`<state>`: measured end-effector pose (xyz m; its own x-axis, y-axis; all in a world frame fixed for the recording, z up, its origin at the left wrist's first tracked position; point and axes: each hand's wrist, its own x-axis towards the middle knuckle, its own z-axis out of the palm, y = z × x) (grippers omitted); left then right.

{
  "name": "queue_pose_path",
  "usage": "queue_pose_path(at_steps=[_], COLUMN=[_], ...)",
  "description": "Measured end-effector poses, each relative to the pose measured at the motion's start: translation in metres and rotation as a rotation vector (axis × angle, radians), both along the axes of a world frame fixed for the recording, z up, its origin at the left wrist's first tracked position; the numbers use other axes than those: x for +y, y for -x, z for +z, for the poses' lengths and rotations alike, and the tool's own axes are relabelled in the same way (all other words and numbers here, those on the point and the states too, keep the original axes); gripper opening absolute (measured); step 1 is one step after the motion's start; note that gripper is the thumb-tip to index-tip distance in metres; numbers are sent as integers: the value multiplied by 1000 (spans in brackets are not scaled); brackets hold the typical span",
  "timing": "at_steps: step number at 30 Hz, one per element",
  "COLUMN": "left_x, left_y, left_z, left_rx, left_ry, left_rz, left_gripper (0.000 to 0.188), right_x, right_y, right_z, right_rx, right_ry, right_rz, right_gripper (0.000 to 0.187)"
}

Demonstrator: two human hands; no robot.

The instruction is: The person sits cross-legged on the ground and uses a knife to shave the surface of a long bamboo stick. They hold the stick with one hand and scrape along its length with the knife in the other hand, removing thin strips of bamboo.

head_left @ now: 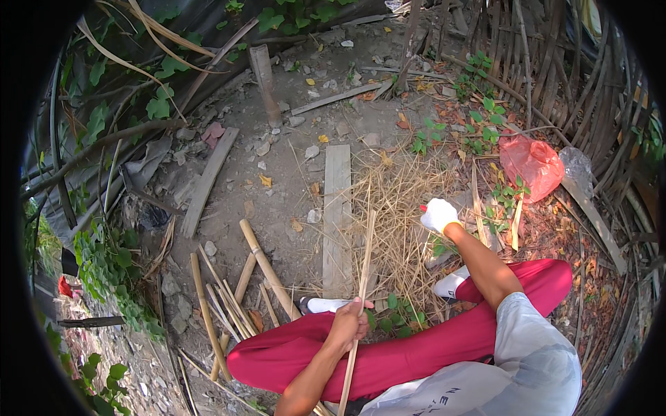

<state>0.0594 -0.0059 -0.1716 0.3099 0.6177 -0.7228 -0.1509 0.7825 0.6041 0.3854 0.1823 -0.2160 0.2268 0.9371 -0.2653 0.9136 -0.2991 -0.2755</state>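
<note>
My bare left hand (349,324) is wrapped round a long, thin bamboo strip (368,256). The strip slants upward from beside my lap, its far end above the pile of shavings (395,222). Over the right side of that pile is my right hand (440,216) in a white glove, its fingers closed. A small red end (423,208) shows at the left of the glove; the rest of that object is hidden in the fist. The right hand is apart from the strip.
A flat wooden board (337,215) lies just left of the shavings. Bamboo poles (267,267) and thin strips lie by my left knee. A red plastic bag (531,166) sits at the right, near a stick fence (555,62). A short post (266,83) stands at the far left.
</note>
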Motion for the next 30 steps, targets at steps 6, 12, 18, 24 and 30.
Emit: queue_pose_path(at_steps=[6,12,18,24,30], left_x=[3,3,4,-20,-17], left_y=[0,1,4,-2,-8], left_z=[-1,0,-6,-42,0], left_rx=[17,-3,-29,616,809], left_ry=[-23,-70,-26,-713,-626], left_rz=[0,50,26,-242,-339], left_gripper=[40,37,39,48,46], right_x=[-51,-77,-83,-87,-80], right_y=[73,117,125,143,144], right_z=[36,45,49,67,44], right_rx=[200,221,144,105,22], right_ry=[-47,-141,-77,-21,8], right_rz=[382,520,530,530,518], right_gripper=[33,27,24,24,27])
